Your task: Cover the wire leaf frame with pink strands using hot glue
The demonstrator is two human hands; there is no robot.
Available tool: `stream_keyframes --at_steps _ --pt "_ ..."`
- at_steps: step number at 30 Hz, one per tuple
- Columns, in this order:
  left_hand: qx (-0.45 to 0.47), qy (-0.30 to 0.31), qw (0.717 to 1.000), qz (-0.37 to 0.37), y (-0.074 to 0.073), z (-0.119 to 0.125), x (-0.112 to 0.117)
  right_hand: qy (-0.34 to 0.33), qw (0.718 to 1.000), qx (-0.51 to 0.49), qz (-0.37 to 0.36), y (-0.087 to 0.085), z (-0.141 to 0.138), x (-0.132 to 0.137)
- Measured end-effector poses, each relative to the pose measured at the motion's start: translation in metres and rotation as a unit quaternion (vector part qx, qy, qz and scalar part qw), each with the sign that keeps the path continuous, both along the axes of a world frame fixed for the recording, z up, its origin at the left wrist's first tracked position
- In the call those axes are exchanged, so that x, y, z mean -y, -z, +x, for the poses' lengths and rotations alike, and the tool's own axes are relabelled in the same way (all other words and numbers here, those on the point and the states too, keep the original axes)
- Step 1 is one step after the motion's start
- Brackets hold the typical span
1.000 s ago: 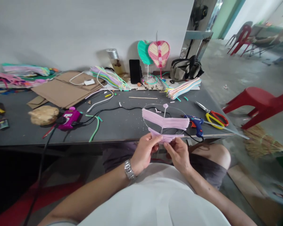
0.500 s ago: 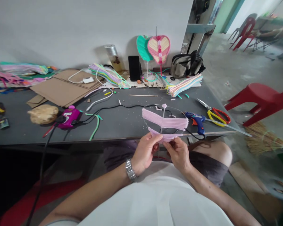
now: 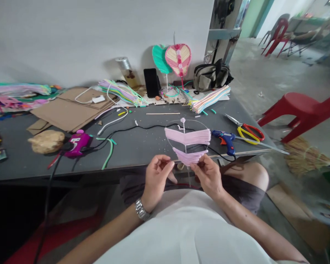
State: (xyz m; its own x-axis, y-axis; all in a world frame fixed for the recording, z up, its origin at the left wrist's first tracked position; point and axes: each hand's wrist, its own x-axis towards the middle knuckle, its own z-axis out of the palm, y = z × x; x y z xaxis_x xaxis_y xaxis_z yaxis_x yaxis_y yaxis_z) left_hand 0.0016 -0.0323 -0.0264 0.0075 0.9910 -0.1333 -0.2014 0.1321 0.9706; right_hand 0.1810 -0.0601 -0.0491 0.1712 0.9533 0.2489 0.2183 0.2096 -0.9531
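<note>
A small hand fan [image 3: 188, 137] is held low over the table's front edge. Its round wire frame carries two V-shaped bands of pink pipe cleaners, with bare gaps between them and a small pink knob on top. My right hand [image 3: 209, 174] pinches the lower right edge of the pink band between thumb and fingers. To the left of the fan, my left hand [image 3: 157, 178] is off it, thumb and fingers apart with nothing visible in them. A blue glue gun [image 3: 226, 140] lies just right of the fan, beside scissors [image 3: 246, 130] with red and yellow handles.
Bundles of pipe cleaners [image 3: 210, 99] lie at the back, near a dark phone [image 3: 151, 83] and two finished fans [image 3: 178, 60]. Cardboard sheets [image 3: 71, 112], a magenta power socket [image 3: 77, 143] and its black cable are on the left. A red stool [image 3: 299, 110] stands right.
My left hand has let go of the fan and moved left, its fingers parting. My right hand still holds the fan. The whole view has shifted slightly.
</note>
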Motion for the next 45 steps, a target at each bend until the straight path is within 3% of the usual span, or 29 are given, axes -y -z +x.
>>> stream_keyframes --at_steps 4,8,12,16,23,26,31,34,37,42,45 --pt "-0.034 0.035 0.996 0.073 -0.013 -0.001 0.003 0.013 0.976 0.17 0.136 -0.015 -0.002 -0.005" --pt "0.011 0.067 0.996 0.059 -0.012 0.003 0.004 0.049 0.903 0.329 0.272 -0.029 -0.011 -0.012" --pt "0.036 0.069 0.996 0.045 -0.006 0.003 0.005 0.064 0.848 0.429 0.305 -0.036 -0.017 -0.015" --pt "0.038 0.041 0.998 0.012 -0.009 0.004 0.003 0.058 0.823 0.472 0.309 -0.038 -0.02 -0.015" --pt "0.057 0.021 0.997 -0.037 -0.016 0.011 -0.006 0.032 0.829 0.483 0.28 -0.033 -0.018 -0.015" --pt "0.093 0.02 0.994 -0.052 -0.017 0.011 -0.012 0.025 0.849 0.453 0.269 -0.026 -0.011 -0.014" --pt "0.114 0.007 0.99 -0.084 -0.012 0.005 -0.023 0.075 0.892 0.385 0.226 -0.007 0.009 -0.006" --pt "0.122 -0.006 0.987 -0.1 -0.005 0.002 -0.032 0.066 0.899 0.384 0.201 -0.002 0.017 -0.005" --pt "0.118 -0.009 0.987 -0.107 -0.002 0.002 -0.042 0.02 0.896 0.398 0.197 -0.013 0.017 -0.019" --pt "0.083 0.039 0.992 -0.088 -0.004 0.004 -0.053 -0.089 0.906 0.38 0.163 -0.05 0.009 -0.063" --pt "0.084 0.056 0.992 -0.072 -0.005 0.003 -0.055 -0.137 0.901 0.387 0.142 -0.058 0.001 -0.081"
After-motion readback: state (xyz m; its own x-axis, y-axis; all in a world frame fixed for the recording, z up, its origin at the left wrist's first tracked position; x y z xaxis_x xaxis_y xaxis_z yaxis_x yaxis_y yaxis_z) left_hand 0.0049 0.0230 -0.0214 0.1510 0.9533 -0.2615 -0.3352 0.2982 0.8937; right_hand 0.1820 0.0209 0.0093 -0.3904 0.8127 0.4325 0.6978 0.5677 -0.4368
